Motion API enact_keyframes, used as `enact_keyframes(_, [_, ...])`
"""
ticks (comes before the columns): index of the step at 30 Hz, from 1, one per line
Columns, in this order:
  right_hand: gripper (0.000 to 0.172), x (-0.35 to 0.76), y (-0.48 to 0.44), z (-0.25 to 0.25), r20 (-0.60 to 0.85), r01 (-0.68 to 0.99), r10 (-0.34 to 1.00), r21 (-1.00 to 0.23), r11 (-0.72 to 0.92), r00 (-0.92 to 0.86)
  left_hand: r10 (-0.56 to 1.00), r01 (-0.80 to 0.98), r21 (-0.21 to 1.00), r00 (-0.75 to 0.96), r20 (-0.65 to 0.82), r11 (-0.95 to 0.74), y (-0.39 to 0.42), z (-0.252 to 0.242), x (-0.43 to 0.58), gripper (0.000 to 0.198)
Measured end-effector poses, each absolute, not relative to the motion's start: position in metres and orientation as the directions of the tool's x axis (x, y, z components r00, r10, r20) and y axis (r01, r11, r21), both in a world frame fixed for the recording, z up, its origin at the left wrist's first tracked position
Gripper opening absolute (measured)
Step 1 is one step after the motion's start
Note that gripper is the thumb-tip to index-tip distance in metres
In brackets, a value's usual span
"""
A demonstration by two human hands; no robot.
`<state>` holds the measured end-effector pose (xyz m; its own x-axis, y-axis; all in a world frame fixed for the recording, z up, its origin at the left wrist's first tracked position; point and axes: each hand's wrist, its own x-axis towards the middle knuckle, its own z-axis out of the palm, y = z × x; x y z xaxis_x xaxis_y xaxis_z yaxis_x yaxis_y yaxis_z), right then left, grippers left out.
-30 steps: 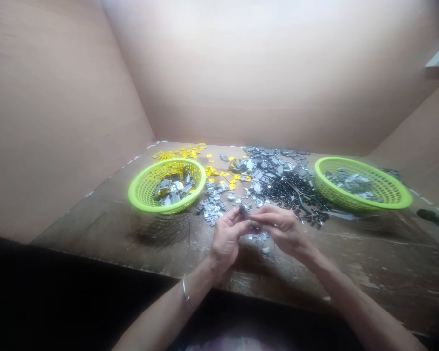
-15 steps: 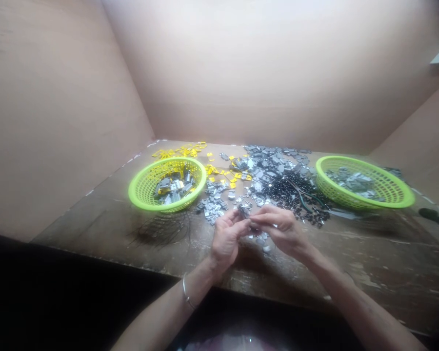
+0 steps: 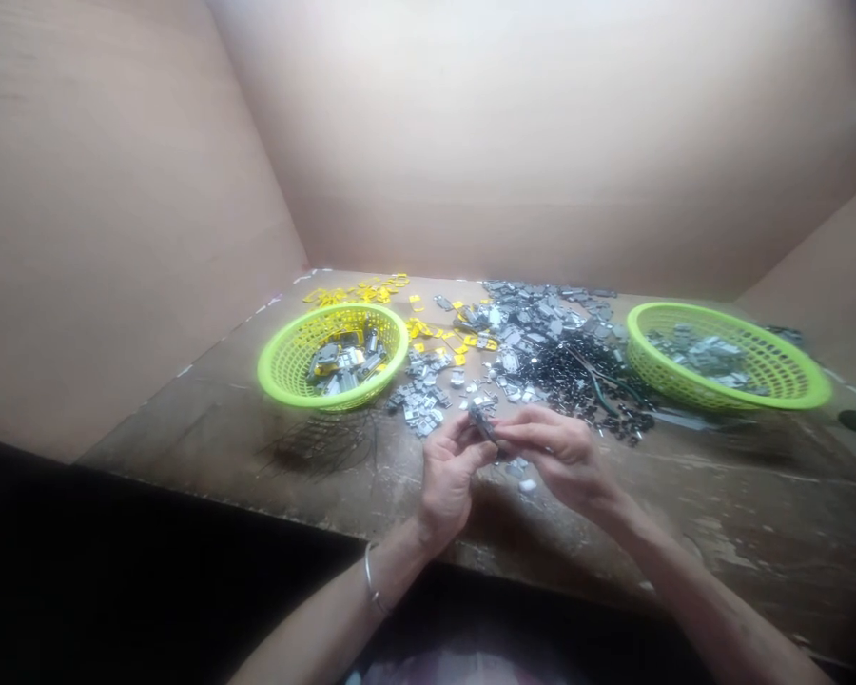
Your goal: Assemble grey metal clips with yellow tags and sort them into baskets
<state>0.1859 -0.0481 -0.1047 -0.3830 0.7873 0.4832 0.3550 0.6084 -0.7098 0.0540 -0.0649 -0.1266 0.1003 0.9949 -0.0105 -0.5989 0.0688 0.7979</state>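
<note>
My left hand [image 3: 449, 476] and my right hand [image 3: 560, 455] meet just above the worn table [image 3: 185, 428], fingertips pinched together on one small grey metal part [image 3: 482, 420]. A bangle sits on my left wrist. Right behind the hands lies a loose heap of small grey metal parts [image 3: 422, 404], with a bigger grey pile [image 3: 535, 319] farther back and small black pieces [image 3: 592, 381] to the right of it.
A green mesh basket [image 3: 285, 366] with grey and yellow parts stands at the left. A second green basket [image 3: 791, 385] with grey parts stands at the right. Yellow pieces [image 3: 360, 290] lie along the back. Cardboard walls enclose the table on three sides.
The hands stay pinched together on the small part and have barely shifted; the view has moved slightly, so everything sits a little to the right.
</note>
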Motion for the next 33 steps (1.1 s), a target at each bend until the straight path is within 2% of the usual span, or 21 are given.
enact_keyframes(5, [0.018,0.186,-0.049,-0.105,0.471,0.381,0.781,-0.689,0.616,-0.41,0.995,-0.599,0.798,0.1,-0.011,0.069,-0.067,-0.128,0.055,0.023])
enact_keyframes(10, [0.017,0.185,-0.05,-0.106,0.523,0.387,0.726,-0.619,0.684,-0.446,0.995,-0.588,0.805,0.097,-0.024,0.077,-0.067,-0.129,0.055,0.022])
enact_keyframes(13, [0.018,0.186,-0.05,-0.106,0.505,0.391,0.698,-0.586,0.709,-0.509,0.993,-0.59,0.801,0.113,-0.045,0.103,-0.066,-0.131,0.053,0.023])
enact_keyframes(17, [0.022,0.189,-0.048,-0.107,0.417,0.416,0.66,-0.538,0.734,-0.625,0.981,-0.602,0.78,0.178,-0.074,0.168,-0.064,-0.131,0.05,0.023])
enact_keyframes(21, [0.02,0.191,-0.042,-0.111,0.431,0.497,0.694,-0.488,0.717,-0.577,0.948,-0.59,0.764,0.306,-0.086,0.261,-0.061,-0.127,0.047,0.023])
enact_keyframes(24, [0.026,0.19,-0.039,-0.114,0.417,0.57,0.695,-0.398,0.719,-0.585,0.938,-0.56,0.776,0.328,-0.112,0.289,-0.059,-0.123,0.047,0.022])
enact_keyframes(29, [0.026,0.185,-0.04,-0.118,0.316,0.653,0.659,-0.14,0.744,-0.683,0.964,-0.496,0.836,0.226,-0.136,0.235,-0.062,-0.121,0.052,0.018])
enact_keyframes(33, [0.022,0.181,-0.041,-0.123,0.25,0.67,0.676,-0.124,0.732,-0.693,0.976,-0.446,0.871,0.158,-0.152,0.208,-0.067,-0.126,0.056,0.02])
